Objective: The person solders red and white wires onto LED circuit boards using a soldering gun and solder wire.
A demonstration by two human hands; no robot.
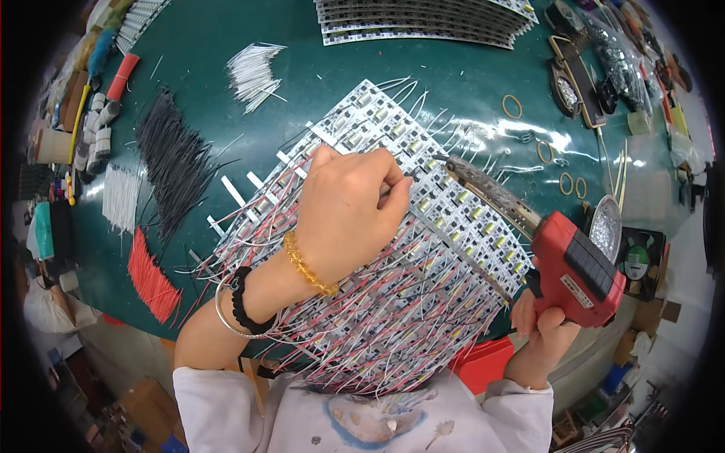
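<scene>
My left hand rests on a fan of white LED strip boards with red, white and black wires soldered to them; its fingers are pinched together, apparently on a thin wire near the strips' middle. A yellow bead bracelet and dark bands sit on that wrist. My right hand grips a red soldering gun at the lower right. Its dark tip points up-left and touches the strips just right of my left fingertips.
On the green table lie bundles of black wires, white wires and red wires. More LED strips are stacked at the top. Rubber bands, a round metal tin and a small fan sit at right.
</scene>
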